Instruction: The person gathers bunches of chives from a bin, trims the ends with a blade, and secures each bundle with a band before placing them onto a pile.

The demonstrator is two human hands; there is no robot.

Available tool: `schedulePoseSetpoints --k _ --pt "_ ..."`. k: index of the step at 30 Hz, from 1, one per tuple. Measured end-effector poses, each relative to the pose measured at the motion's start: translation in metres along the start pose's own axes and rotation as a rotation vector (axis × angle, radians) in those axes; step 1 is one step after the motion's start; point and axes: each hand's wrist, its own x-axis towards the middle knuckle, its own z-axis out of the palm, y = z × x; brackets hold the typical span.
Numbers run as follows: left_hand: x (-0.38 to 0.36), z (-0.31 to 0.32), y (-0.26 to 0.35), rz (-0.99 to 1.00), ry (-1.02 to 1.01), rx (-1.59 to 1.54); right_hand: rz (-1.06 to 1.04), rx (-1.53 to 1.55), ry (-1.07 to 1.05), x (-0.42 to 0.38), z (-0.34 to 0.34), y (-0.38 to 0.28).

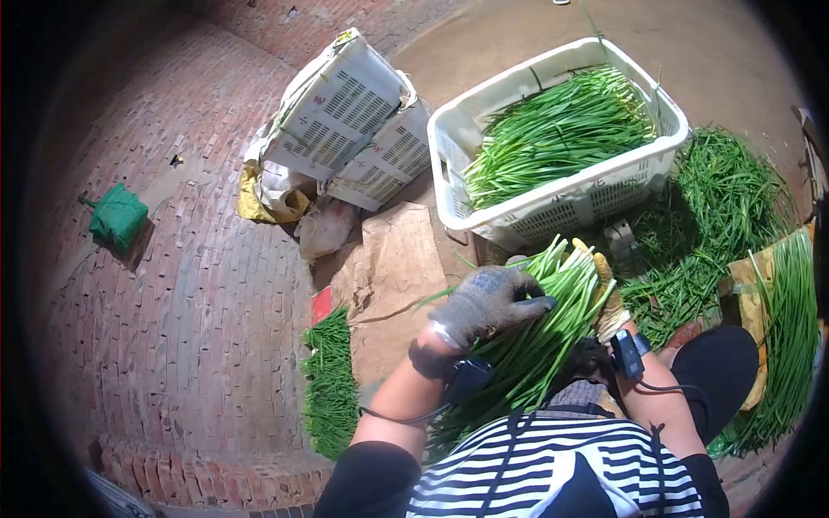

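Note:
A thick bunch of garlic chives (540, 332) lies across my lap, its pale stem ends toward the crate. My left hand (492, 304), in a grey glove, is closed on the bunch from the left, fingers curled over the stems. On the other side, my right hand (610, 298) in a yellowish glove wraps round the stems near their pale ends; its palm is hidden behind them. Just beyond both hands stands a white plastic crate (553, 205) that holds bundled garlic chives (561, 134).
Loose green leaves (730, 186) are heaped right of the crate. More chives (787, 337) lie at far right, and others (330, 380) at left beside a brown sheet (397, 268). Two white crates (337, 108) stand by the brick wall (173, 302). A green bundle (119, 217) lies left.

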Motion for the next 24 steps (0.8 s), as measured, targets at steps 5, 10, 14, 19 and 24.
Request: schedulePoseSetpoints --k 5,10,14,19,24 --pt "0.017 -0.011 0.000 0.123 0.377 -0.110 0.061 0.079 -0.046 -0.001 0.013 -0.004" --pt "0.054 0.031 -0.022 0.136 0.230 -0.425 -0.128 -0.127 -0.057 -0.010 0.022 -0.009" --pt "0.062 0.055 -0.045 0.027 -0.303 -0.228 -0.289 -0.555 -0.069 -0.025 0.057 -0.010" --pt "0.044 0.078 -0.034 -0.006 -0.210 -1.186 -0.249 -0.601 0.033 -0.022 0.065 -0.026" --pt "0.037 0.069 -0.026 -0.063 -0.239 -1.284 -0.253 -0.584 -0.071 -0.014 0.055 -0.042"
